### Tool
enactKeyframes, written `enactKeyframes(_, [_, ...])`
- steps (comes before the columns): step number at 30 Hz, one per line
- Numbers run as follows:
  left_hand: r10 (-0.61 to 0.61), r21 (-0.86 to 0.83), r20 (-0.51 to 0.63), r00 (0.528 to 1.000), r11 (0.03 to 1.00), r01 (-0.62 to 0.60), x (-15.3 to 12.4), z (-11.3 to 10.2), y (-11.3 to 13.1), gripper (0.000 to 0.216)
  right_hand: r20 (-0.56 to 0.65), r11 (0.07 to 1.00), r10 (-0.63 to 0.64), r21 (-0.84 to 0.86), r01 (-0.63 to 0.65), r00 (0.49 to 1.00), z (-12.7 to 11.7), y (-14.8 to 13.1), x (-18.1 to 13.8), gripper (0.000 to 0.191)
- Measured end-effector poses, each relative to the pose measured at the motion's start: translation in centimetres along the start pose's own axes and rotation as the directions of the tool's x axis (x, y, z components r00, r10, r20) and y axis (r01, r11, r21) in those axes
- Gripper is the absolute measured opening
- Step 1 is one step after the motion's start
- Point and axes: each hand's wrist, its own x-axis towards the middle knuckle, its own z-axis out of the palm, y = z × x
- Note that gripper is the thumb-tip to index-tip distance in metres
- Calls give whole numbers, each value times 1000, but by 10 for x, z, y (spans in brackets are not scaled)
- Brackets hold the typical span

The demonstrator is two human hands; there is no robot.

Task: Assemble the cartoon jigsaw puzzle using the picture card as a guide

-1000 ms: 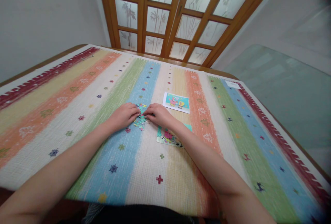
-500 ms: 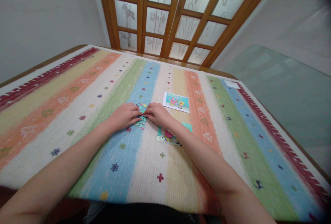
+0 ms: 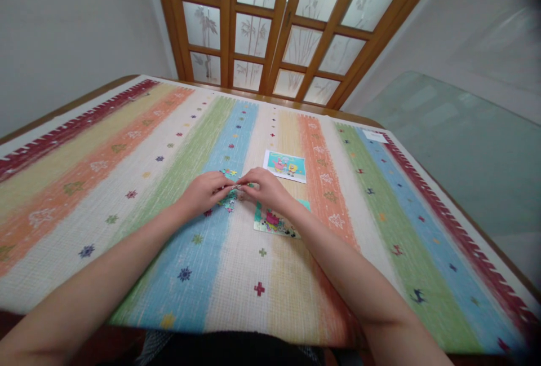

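Observation:
My left hand [image 3: 206, 192] and my right hand [image 3: 264, 186] meet fingertip to fingertip over a small heap of loose puzzle pieces [image 3: 229, 199] on the striped cloth. Both hands pinch a small puzzle piece [image 3: 239, 185] between them, lifted slightly above the heap. A partly assembled puzzle [image 3: 276, 222] lies just under my right wrist. A little farther away lies a reference picture card [image 3: 284, 166] with cartoon figures on a teal ground.
A striped, colourful tablecloth [image 3: 127, 185] covers the wooden table. A small white label [image 3: 375, 136] sits near the far right corner. Wooden-framed frosted glass doors [image 3: 279, 27] stand behind the table. A glass surface [image 3: 465, 146] lies to the right.
Both hands rose slightly from the heap and drew their fingertips together on a piece. The view shifted a little to the right.

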Motion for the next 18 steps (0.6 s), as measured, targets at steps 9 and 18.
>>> enactKeyframes(9, [-65,-246,-27,998,968,57,10,20,45,20,-199,991,68,124,-44,978,-31,-19,-59,10])
enactKeyframes(18, [-123,-359,-2,992,926,114,15,38,64,24,-239,969,177,209,-128,955,-29,-20,-88,7])
